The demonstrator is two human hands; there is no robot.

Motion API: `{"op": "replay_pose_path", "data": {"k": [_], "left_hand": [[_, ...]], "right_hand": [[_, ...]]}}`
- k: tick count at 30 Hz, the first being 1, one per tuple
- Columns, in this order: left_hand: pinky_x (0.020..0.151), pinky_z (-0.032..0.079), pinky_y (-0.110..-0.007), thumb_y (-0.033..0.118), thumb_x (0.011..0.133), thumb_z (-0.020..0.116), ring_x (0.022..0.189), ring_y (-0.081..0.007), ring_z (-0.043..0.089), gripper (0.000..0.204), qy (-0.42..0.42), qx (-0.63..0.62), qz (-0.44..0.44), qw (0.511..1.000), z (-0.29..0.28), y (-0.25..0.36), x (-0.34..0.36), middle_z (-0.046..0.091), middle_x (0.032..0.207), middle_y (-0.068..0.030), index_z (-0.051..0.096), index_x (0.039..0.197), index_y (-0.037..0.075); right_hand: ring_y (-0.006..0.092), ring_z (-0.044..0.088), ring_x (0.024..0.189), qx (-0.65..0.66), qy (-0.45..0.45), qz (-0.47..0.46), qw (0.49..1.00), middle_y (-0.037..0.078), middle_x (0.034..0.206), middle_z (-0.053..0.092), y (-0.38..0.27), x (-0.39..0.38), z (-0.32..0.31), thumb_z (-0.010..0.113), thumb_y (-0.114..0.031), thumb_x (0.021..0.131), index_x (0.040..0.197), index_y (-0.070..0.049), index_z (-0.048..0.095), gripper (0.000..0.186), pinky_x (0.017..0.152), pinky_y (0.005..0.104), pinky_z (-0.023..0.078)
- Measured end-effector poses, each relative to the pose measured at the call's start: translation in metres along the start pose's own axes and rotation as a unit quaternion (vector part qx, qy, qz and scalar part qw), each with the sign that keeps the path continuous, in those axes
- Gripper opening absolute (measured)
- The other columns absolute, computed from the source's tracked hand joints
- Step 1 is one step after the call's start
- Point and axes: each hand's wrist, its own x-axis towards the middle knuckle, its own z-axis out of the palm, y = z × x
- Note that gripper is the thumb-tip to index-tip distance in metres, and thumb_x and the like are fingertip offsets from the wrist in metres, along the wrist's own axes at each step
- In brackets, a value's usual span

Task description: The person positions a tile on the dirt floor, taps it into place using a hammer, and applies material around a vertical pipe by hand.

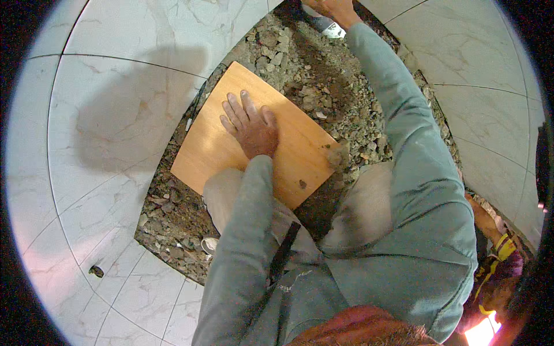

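My left hand (249,124) rests flat, fingers spread, on a light orange wooden board (303,155) that lies over broken rubble and dirt (311,92) and has dark smudges near one corner. My right hand (336,10) is stretched out to the top edge, fingers bent and partly cut off, beside a dark object with a pale, shiny part (314,18); whether it grips this object is unclear. My knees are bent beside and behind the board.
Pale veined floor tiles (115,98) border the dug-up patch on the left and the right (485,115). Another person's arm (487,222) and dark, yellow-striped clothing show at the lower right, near a bright glare.
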Motion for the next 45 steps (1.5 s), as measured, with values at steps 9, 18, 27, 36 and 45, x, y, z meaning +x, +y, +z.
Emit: {"op": "replay_pose_path", "data": {"k": [9,18,27,36,45], "left_hand": [[0.125,0.015,-0.059,0.036,0.1,0.053,0.155,-0.0401,0.021,0.064,0.002,0.018,0.002,1.0,0.007,-0.004,-0.006,0.027,0.168,-0.02,0.04,0.157,0.009],[0.122,0.018,-0.063,0.035,0.1,0.053,0.153,-0.0436,0.025,0.063,-0.01,-0.002,0.007,1.0,0.002,-0.003,-0.004,0.028,0.166,-0.0227,0.043,0.155,0.007],[0.122,0.018,-0.063,0.035,0.099,0.053,0.151,-0.0442,0.027,0.064,-0.014,0.006,0.017,1.0,0.002,0.0,0.0,0.029,0.165,-0.0235,0.041,0.156,0.007],[0.123,0.017,-0.062,0.035,0.1,0.051,0.154,-0.0437,0.023,0.064,-0.033,0.009,0.006,0.999,0.0,0.0,-0.001,0.027,0.166,-0.0234,0.042,0.155,0.005],[0.124,0.017,-0.061,0.035,0.1,0.052,0.154,-0.0423,0.022,0.063,-0.009,0.007,0.011,1.0,0.003,-0.002,-0.002,0.027,0.166,-0.0221,0.043,0.155,0.005]], "right_hand": [[0.0421,0.068,0.09,0.043,0.051,-0.087,0.994,0.024,0.099,0.069,0.016,-0.007,0.006,0.07,-0.043,0.091,0.113,-0.004,0.059,0.047,0.075,0.0554,0.054],[0.0433,0.068,0.084,0.089,0.001,-0.065,0.994,0.019,0.089,0.069,0.021,0.005,-0.011,0.072,-0.051,0.086,0.112,-0.007,0.06,0.052,0.07,0.0547,0.052],[0.0419,0.068,0.091,0.207,0.145,-0.151,0.956,0.021,0.102,0.07,0.024,0.0,-0.017,0.072,-0.048,0.087,0.111,-0.009,0.064,0.047,0.078,0.0547,0.053],[0.0429,0.067,0.094,0.156,0.04,-0.052,0.986,0.023,0.1,0.069,0.026,0.004,-0.02,0.071,-0.049,0.085,0.108,-0.011,0.065,0.045,0.077,0.0559,0.051],[0.0448,0.065,0.096,0.089,0.044,-0.048,0.994,0.022,0.105,0.066,0.023,-0.002,-0.019,0.073,-0.045,0.086,0.113,-0.009,0.065,0.046,0.08,0.0572,0.051]]}}
